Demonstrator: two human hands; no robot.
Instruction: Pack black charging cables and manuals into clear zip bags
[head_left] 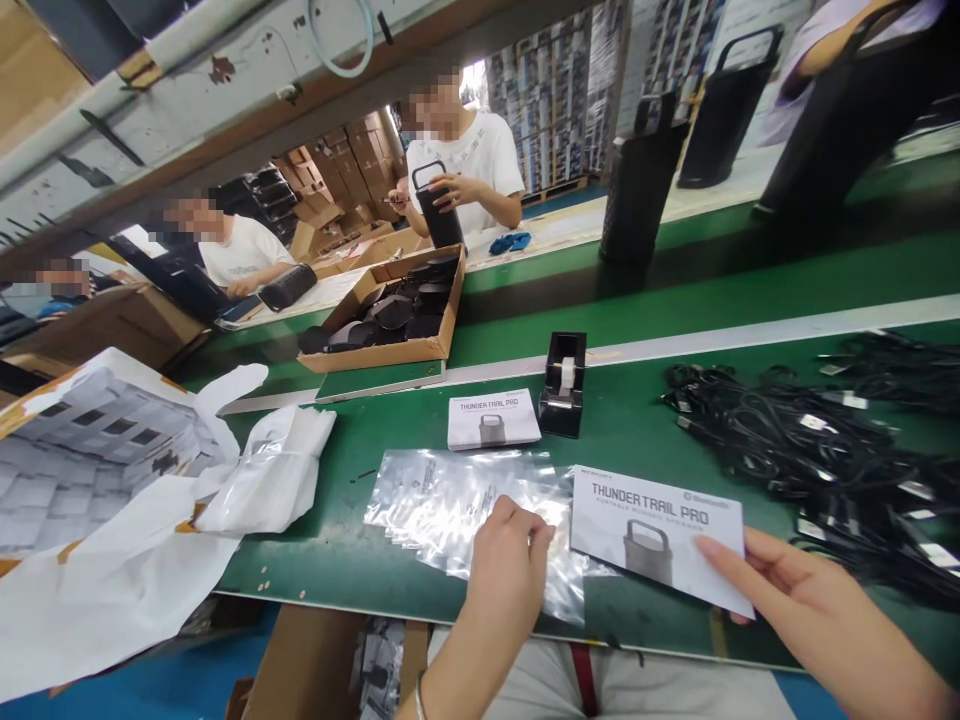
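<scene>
In my right hand is a printed "Thunder Trail Pro" leaflet, gripped at its right end with the thumb on top. The leaflet shows a picture of a speaker and is tilted above the bench. My left hand is over a fanned stack of clear plastic bags, its fingertips pinched together on a bag near the leaflet's left edge. Behind the bags lies a pile of the same leaflets. A black tape dispenser stands beside that pile.
Many black cables lie heaped on the right of the green bench. A white-lined box is at left. Beyond, a cardboard tray holds black parts. Black speakers stand at back right; a person opposite holds another.
</scene>
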